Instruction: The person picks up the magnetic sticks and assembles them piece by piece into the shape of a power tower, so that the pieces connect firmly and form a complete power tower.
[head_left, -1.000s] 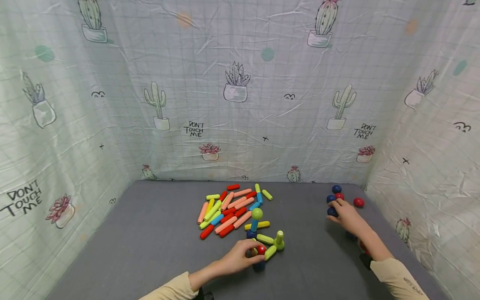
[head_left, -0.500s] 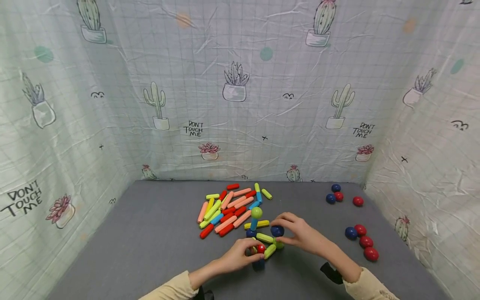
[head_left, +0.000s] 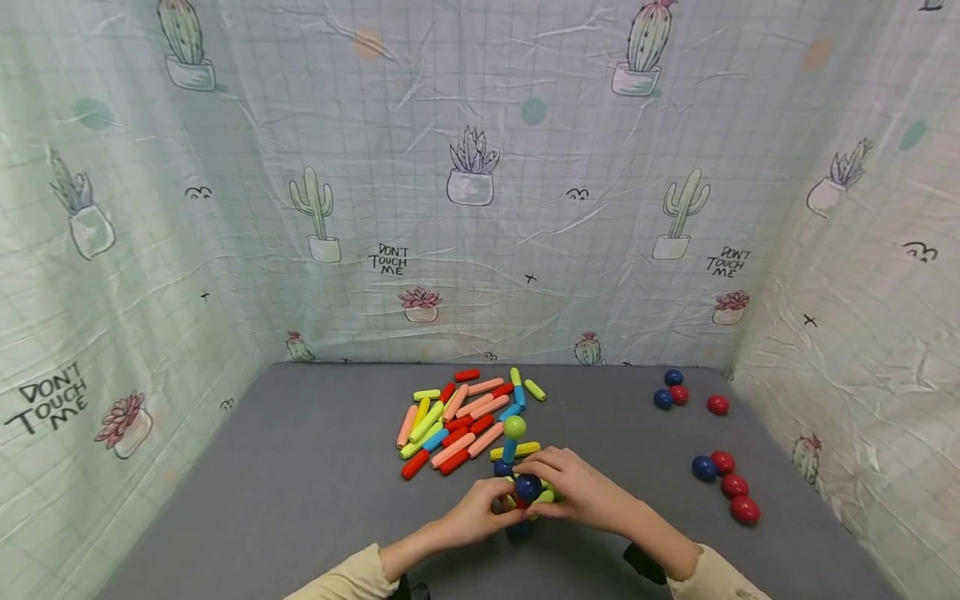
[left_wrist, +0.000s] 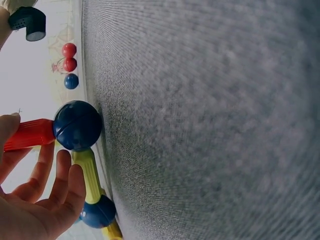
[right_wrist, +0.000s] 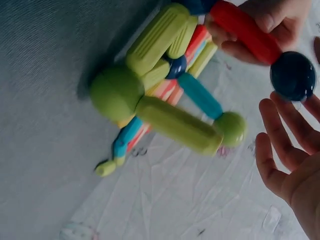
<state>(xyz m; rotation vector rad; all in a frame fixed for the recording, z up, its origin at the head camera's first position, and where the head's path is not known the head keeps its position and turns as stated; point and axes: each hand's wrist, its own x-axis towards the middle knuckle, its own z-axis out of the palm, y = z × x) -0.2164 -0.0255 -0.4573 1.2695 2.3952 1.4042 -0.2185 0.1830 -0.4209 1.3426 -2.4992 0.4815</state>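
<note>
My left hand (head_left: 474, 512) pinches an upright red rod (left_wrist: 32, 134), whose lower end sits on a dark blue ball (left_wrist: 77, 125) on the table. Between the fingers of my right hand (head_left: 588, 493) is another dark blue ball (head_left: 528, 487), at the top end of that rod. Yellow-green rods (right_wrist: 157, 40) join the base balls, among them a green ball (right_wrist: 117, 92) bearing an upright yellow-green rod (right_wrist: 177, 124). Behind, a blue rod (head_left: 509, 451) rises from a dark blue ball (head_left: 503, 469), topped by a light green ball (head_left: 514, 427).
Loose pink, red, yellow, green and blue rods (head_left: 453, 417) lie in a pile behind the hands. A yellow rod (head_left: 525, 449) lies behind the structure. Several red balls (head_left: 745, 509) and blue balls (head_left: 704, 467) sit at the right. A patterned cloth (head_left: 480, 275) encloses the grey table (head_left: 300, 483).
My right hand has picked up a blue ball from the far right group and brought it left to the red rod's top. The left hand stays on the rod.
</note>
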